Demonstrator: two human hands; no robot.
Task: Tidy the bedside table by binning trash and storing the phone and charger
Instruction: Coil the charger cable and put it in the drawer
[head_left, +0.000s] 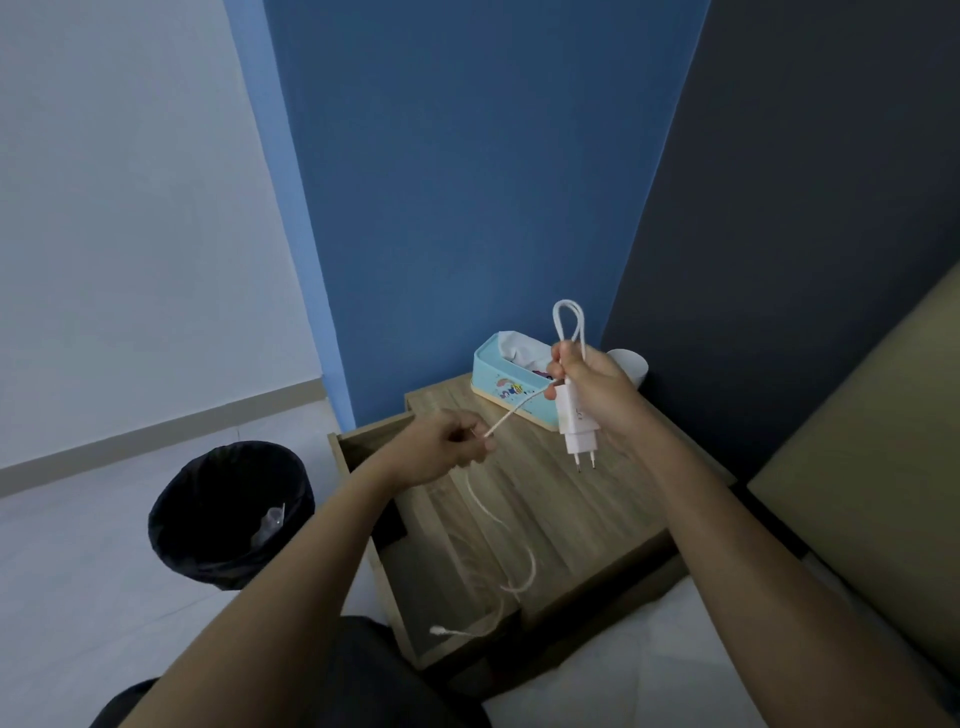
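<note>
Right hand (587, 384) grips the white charger (575, 421) plus a cable (506, 540) loop (prongs down) — left hand (447, 447) pinches the cable lower, over the bedside table (597, 499).

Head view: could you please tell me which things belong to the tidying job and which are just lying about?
Job: charger held in the right hand, cable pinched by the left hand, open drawer, bin.
Lying about: tissue box, white cup.
</note>
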